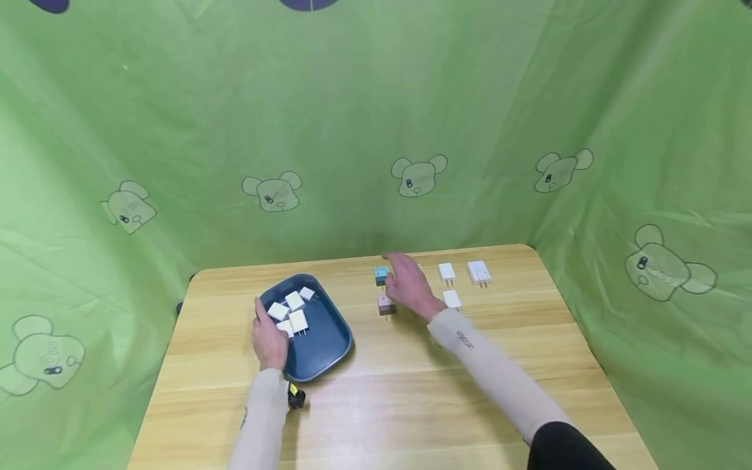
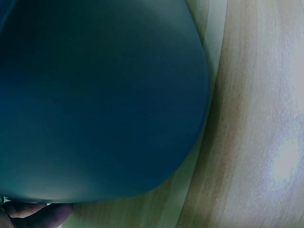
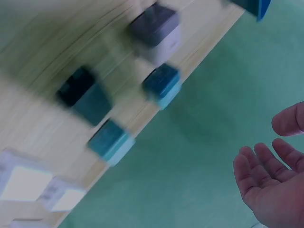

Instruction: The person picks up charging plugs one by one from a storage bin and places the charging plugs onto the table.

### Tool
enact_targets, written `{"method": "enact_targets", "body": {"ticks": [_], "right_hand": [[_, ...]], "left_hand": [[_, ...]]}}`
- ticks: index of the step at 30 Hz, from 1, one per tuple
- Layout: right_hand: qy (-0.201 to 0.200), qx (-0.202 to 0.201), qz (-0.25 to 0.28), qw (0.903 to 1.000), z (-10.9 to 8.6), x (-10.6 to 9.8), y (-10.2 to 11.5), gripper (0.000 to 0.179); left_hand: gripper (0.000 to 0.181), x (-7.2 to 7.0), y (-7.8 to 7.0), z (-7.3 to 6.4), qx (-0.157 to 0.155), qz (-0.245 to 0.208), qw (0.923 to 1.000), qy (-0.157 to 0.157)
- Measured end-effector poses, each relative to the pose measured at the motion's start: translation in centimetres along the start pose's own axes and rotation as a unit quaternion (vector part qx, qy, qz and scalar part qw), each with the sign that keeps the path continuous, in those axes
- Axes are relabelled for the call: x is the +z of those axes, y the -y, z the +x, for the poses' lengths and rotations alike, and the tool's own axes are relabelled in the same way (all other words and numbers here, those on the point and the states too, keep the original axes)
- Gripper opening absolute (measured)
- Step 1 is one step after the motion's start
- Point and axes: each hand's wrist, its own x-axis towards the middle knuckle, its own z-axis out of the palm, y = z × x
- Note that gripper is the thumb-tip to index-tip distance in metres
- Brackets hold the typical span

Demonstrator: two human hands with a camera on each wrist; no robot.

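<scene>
A dark blue tray (image 1: 320, 362) lies on the table with several white plug chargers (image 1: 298, 320) gathered in its left half. At its left rim, my left hand (image 1: 270, 343) grips the edge; in the left wrist view only some fingertips (image 2: 47, 216) show below the tray. My right hand (image 1: 408, 285) hovers over the loose chargers, its fingers relaxed and holding nothing. Nearest to it are a blue charger (image 1: 382, 275) and a purple charger (image 1: 385, 304). The right wrist view also shows a dark green charger (image 3: 88, 97) and a teal charger (image 3: 111, 141), blurred.
On the right stand more white chargers, among them a wide one (image 1: 478, 272) and a smaller one (image 1: 446, 272). The wooden table (image 1: 399, 418) ends at a green curtain (image 1: 352, 130) behind and at both sides. A black and yellow object (image 1: 296, 395) sits by the left wrist.
</scene>
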Motion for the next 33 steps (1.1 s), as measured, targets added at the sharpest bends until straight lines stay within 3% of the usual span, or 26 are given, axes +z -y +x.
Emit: {"method": "enact_targets", "body": {"ticks": [15, 20, 33], "right_hand": [[0.041, -0.076, -0.025, 0.9959, 1.6, 4.0, 7.0, 0.059], [0.066, -0.070, -0.021, 0.9951, 1.9, 4.9, 9.0, 0.060], [0.112, -0.105, -0.046, 0.9871, 1.8, 8.5, 12.0, 0.056]], "left_hand": [[0.102, 0.2, -0.2, 0.1, 0.003, 0.003, 1.0000, -0.008], [0.102, -0.1, -0.2, 0.0, 0.000, -0.003, 1.0000, -0.005], [0.101, 0.0, -0.2, -0.2, 0.012, 0.001, 0.9998, -0.014]]}}
